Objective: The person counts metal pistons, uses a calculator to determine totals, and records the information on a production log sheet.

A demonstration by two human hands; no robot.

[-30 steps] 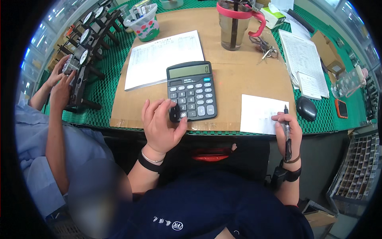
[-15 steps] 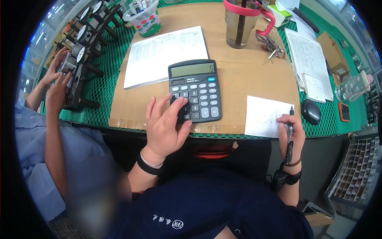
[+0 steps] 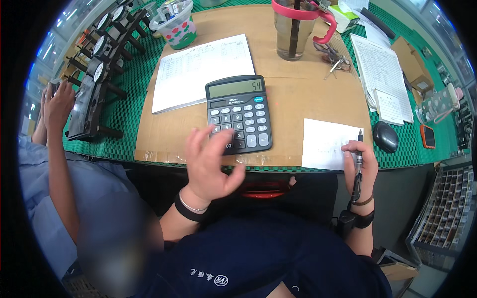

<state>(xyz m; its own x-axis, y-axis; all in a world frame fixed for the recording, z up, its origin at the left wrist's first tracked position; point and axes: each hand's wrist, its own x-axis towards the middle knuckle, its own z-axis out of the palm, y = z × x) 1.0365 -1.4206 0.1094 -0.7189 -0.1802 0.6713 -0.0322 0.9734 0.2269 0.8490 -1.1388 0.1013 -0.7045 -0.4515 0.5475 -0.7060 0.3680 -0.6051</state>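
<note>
A dark calculator [image 3: 238, 113] lies on a cardboard sheet [image 3: 293, 94], its grey display lit with digits. Over its lower left keys is my left hand [image 3: 211, 161], fingers apart and slightly blurred, holding nothing; whether a fingertip presses a key I cannot tell. My right hand [image 3: 362, 166] rests at the right edge of a small white paper [image 3: 323, 141] with faint handwriting. Between its fingers and palm lies a dark pen [image 3: 357, 171], its length pointing away from me. Behind the calculator, partly under its top left corner, is a stack of printed forms [image 3: 198, 69].
At the back stand a pink-handled cup [image 3: 293, 37] and a flowered tub [image 3: 176, 30] of small items. Keys [image 3: 338, 63], a black mouse [image 3: 385, 137], papers [image 3: 380, 74] and a phone [image 3: 428, 136] lie rightward. To the left, a co-worker's hand [image 3: 59, 104] is near a gauge rack [image 3: 92, 99].
The calculator's display has gained a second digit. My left hand has shifted slightly toward me and right over the keys. The co-worker's hands have moved left, away from the gauges.
</note>
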